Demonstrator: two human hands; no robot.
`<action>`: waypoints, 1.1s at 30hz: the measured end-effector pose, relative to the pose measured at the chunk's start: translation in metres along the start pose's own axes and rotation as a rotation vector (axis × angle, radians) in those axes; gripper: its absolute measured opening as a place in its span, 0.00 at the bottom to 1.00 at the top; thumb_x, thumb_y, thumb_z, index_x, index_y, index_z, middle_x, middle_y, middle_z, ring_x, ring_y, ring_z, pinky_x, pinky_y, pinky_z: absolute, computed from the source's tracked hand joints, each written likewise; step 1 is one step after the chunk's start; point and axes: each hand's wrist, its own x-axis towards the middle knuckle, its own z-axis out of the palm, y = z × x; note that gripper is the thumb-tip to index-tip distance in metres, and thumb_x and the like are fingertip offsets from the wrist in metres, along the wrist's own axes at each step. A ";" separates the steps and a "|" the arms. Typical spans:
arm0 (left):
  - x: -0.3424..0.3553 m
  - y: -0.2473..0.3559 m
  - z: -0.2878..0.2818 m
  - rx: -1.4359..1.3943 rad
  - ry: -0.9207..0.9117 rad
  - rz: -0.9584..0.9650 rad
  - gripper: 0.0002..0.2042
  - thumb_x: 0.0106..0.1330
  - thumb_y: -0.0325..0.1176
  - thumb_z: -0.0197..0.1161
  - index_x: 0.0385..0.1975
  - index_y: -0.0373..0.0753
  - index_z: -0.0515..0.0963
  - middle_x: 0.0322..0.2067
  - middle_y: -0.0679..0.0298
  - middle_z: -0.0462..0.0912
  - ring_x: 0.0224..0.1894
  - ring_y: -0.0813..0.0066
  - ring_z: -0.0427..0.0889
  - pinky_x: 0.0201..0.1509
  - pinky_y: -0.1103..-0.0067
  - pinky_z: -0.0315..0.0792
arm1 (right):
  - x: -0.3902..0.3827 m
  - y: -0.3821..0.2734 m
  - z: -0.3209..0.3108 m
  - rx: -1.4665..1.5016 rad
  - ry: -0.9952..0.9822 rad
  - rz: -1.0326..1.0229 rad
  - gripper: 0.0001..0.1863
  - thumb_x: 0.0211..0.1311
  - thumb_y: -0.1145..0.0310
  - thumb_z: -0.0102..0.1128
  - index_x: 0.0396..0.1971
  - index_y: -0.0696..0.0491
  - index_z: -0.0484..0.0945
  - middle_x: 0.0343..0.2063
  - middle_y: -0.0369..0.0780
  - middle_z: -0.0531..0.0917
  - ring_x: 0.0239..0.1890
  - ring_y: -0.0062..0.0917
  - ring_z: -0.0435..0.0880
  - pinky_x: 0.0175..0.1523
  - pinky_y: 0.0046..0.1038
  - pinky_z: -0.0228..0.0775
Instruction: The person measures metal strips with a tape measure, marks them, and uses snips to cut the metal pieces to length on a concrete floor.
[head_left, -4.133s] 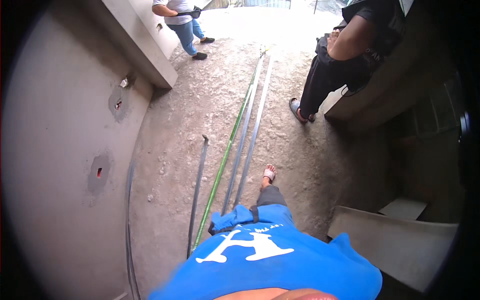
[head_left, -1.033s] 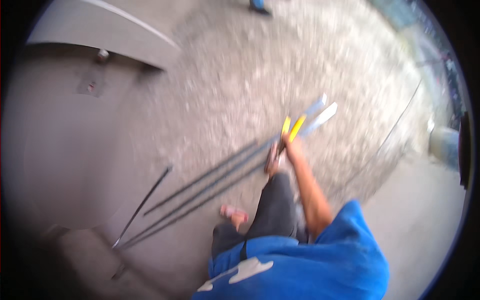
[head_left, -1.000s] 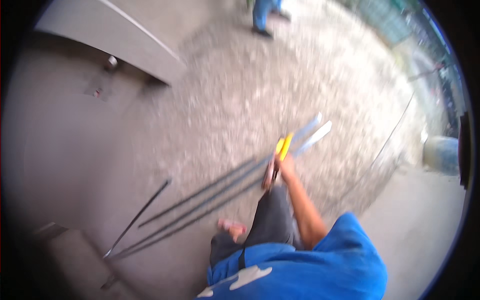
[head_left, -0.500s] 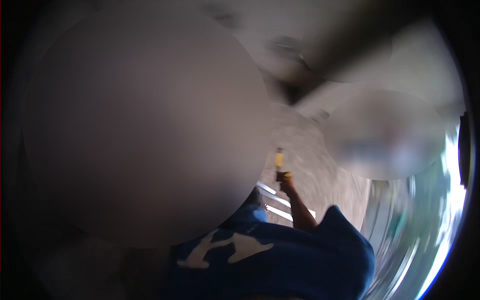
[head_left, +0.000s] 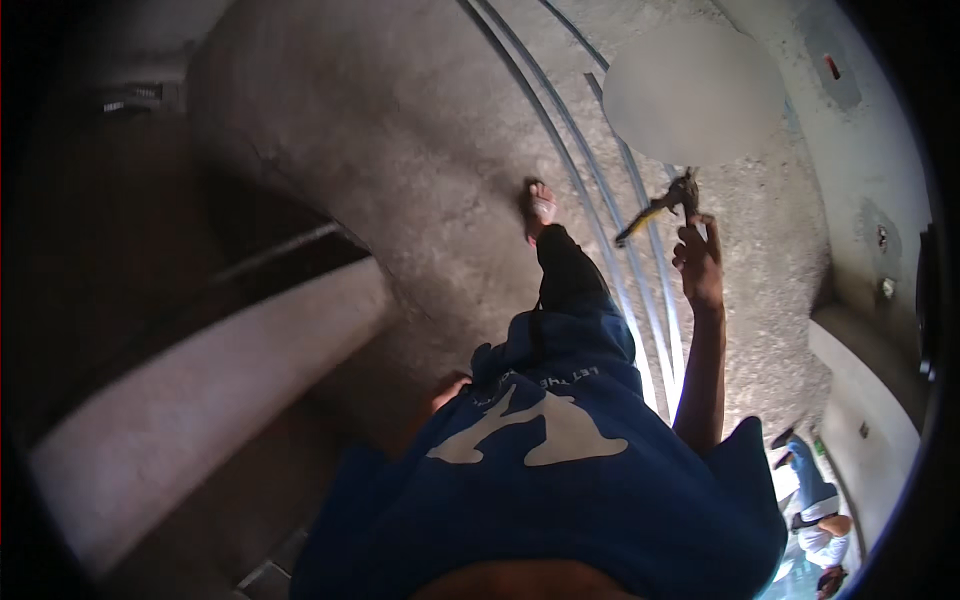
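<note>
Yellow-handled tool [head_left: 684,191] juts beyond the right grip [head_left: 700,264]; fingers pinch its near end.

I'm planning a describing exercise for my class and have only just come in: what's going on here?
A person in a blue shirt has the right hand on a yellow-handled tool, its dark head uppermost in the picture. Several long metal strips run along the rough floor, with the person's foot beside them. Whether the tool touches a strip is unclear. Another person in blue trousers appears near the lower right edge.
</note>
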 end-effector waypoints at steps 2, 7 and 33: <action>0.012 0.062 -0.039 0.008 -0.052 -0.006 0.20 0.67 0.52 0.57 0.49 0.43 0.74 0.40 0.61 0.78 0.43 0.66 0.80 0.46 0.61 0.78 | 0.081 0.026 0.040 -0.146 0.032 0.050 0.23 0.67 0.74 0.56 0.58 0.50 0.59 0.29 0.36 0.75 0.24 0.18 0.75 0.22 0.23 0.63; 0.033 0.211 -0.161 -0.193 0.045 0.033 0.21 0.65 0.52 0.58 0.51 0.44 0.74 0.41 0.60 0.78 0.44 0.67 0.80 0.46 0.59 0.79 | 0.230 0.151 0.008 -1.156 0.387 0.540 0.25 0.55 0.58 0.74 0.47 0.53 0.73 0.13 0.31 0.64 0.13 0.18 0.65 0.16 0.27 0.56; 0.544 1.054 -0.258 2.204 -0.519 1.079 0.38 0.53 0.46 0.72 0.64 0.40 0.66 0.58 0.49 0.74 0.59 0.45 0.74 0.60 0.58 0.72 | 0.573 0.214 0.299 0.032 0.877 0.101 0.31 0.55 0.69 0.59 0.61 0.57 0.66 0.49 0.46 0.78 0.53 0.40 0.80 0.58 0.43 0.74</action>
